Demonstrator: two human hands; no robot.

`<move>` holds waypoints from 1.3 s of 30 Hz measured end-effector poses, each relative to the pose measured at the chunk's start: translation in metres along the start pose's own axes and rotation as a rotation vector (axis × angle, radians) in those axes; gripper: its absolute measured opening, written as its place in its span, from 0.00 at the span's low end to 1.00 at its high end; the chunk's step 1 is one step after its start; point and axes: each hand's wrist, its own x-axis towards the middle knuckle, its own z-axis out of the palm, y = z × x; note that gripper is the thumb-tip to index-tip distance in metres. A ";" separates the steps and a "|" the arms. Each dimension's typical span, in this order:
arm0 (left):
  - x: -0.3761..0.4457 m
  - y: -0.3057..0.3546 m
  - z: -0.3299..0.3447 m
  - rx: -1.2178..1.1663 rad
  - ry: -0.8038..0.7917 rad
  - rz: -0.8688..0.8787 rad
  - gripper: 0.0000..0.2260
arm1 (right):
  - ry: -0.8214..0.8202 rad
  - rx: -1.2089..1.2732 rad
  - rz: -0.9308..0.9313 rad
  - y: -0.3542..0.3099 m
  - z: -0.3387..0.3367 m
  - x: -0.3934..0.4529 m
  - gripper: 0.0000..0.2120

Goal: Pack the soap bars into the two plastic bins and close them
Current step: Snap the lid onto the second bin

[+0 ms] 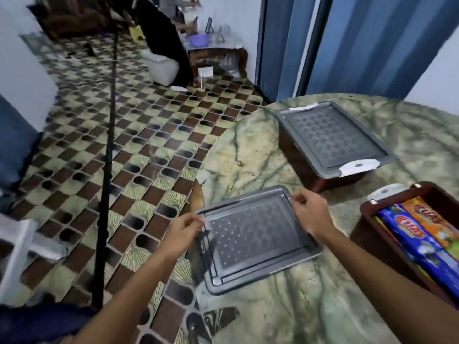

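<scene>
Green-veined marble (335,306) spreads under my arms as a round table, with brown-and-cream patterned floor tiles (154,145) off to the left and blue curtains (372,45) at the far right. Near me, at the table's left edge, lies a grey lid (255,239), and I have it by two corners: my left hand (183,232) pinches its far-left corner, and my right hand (310,214) pinches its far-right corner, fingers curled on the rim. Farther off sits a closed bin (330,150), brown with a grey lid on top and white latches at both ends. At the right edge stands an open bin (372,234), brown too, packed with soap bars (422,232) in blue and orange wrappers. One white latch (385,192) shows at its far end.
</scene>
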 end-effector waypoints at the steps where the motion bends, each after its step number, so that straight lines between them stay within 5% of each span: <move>1: -0.003 -0.005 0.004 0.009 0.055 0.005 0.05 | -0.016 -0.028 0.038 0.005 0.002 0.002 0.03; 5: -0.016 -0.013 0.036 0.116 0.123 -0.017 0.11 | -0.155 -0.293 0.173 0.026 0.008 0.000 0.23; 9: -0.024 -0.017 0.067 0.092 0.182 -0.031 0.18 | -0.232 -0.393 0.213 0.026 0.021 -0.019 0.24; 13: -0.023 0.001 0.050 -0.202 0.252 -0.060 0.15 | -0.167 -0.174 0.279 0.003 0.013 -0.029 0.24; 19: 0.035 0.070 -0.020 -0.167 0.386 0.040 0.13 | -0.131 0.119 0.170 -0.065 -0.022 -0.040 0.26; 23: 0.083 0.164 0.017 -0.089 0.249 0.211 0.10 | 0.080 0.237 0.194 -0.073 -0.080 -0.039 0.19; 30: 0.093 0.273 0.208 0.036 -0.315 0.551 0.09 | 0.567 0.288 0.542 0.000 -0.189 -0.084 0.17; 35: 0.050 0.268 0.328 0.131 -0.657 0.573 0.08 | 0.767 0.172 0.801 0.043 -0.220 -0.156 0.19; 39: 0.029 0.235 0.370 0.332 -0.770 0.630 0.12 | 0.740 0.063 0.993 0.062 -0.216 -0.185 0.24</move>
